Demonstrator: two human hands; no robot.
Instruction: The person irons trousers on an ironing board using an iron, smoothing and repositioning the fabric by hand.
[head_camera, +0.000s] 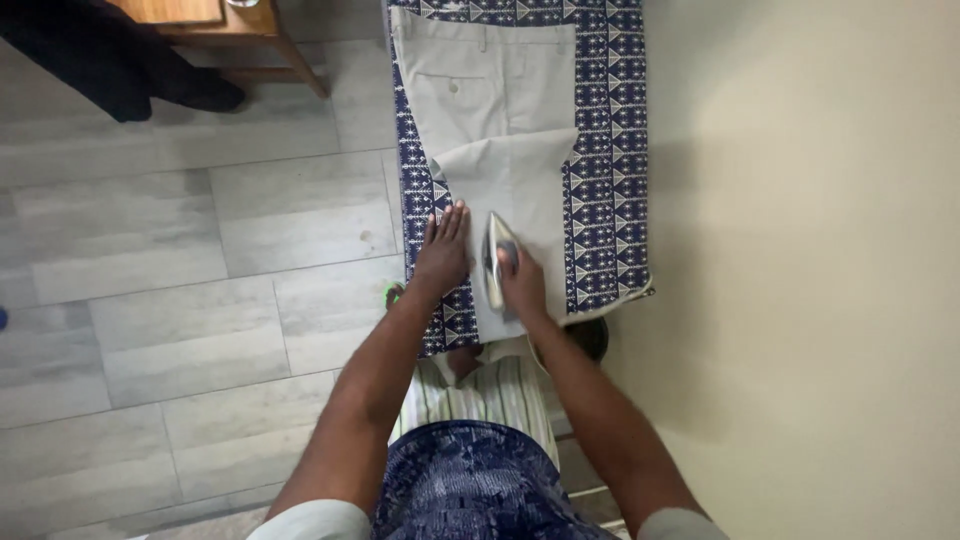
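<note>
Trousers (500, 110) lie flat on patterned tabletop (610, 150); I judge lower leg underway, upper part at 12 o'clock unpressed; right hand (522, 285) grips iron (495, 255); left hand (442, 250) flat, open.

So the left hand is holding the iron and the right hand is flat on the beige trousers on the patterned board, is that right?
Not quite: the hands are swapped. The head view shows the right hand holding the iron, while the left hand lies flat on the beige trousers on the patterned board.
</note>
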